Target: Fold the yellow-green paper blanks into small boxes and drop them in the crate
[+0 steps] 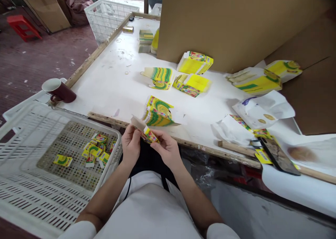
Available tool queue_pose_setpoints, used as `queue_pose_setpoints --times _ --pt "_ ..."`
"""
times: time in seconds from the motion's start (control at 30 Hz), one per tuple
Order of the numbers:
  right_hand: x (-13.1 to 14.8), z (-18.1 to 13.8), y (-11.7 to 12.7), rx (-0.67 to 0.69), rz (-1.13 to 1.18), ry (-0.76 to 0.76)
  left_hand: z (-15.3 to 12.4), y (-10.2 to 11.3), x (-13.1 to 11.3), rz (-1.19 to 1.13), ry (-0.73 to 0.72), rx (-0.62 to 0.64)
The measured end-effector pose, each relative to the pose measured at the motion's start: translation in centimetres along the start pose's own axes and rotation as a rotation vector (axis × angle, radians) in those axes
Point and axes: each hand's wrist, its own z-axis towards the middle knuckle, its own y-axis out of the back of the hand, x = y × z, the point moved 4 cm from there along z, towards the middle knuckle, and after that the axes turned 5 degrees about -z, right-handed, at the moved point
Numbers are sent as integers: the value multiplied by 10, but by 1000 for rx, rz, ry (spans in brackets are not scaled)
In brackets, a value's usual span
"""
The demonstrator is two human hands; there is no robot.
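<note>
Between my two hands, just over the table's front edge, is a small yellow printed carton (150, 135) with a pale flap sticking up at its left end. My left hand (131, 144) grips the carton's left end, thumb on the near side. At the other end my right hand (166, 148) has it pinched between thumb and fingers. A stack of flat yellow-and-green cartons (159, 112) stands on the table right beyond my hands. To my left, several small yellow cartons (93, 149) lie in the white plastic crate (18, 158).
More carton stacks (193, 83) sit farther back on the white table (105, 81), before a large cardboard box (223, 25). A brown mug (65, 93) rests at the left corner. Toward the right are a phone (279, 155), crumpled white paper (265, 109) and wooden strips (237, 148).
</note>
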Motion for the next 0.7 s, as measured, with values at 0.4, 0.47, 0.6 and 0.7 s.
queue_pose_setpoints --times 0.4,0.47,0.6,0.7 --pt "4 -1 15 -250 44 -27 -3 4 21 122 84 111" --pt "7 -2 14 -206 22 -14 -3 5 20 144 62 91" --pt "9 -5 20 -214 -100 85 0 1 11 167 53 144" --pt "9 -6 28 -188 -197 140 3 -1 3 152 65 206"
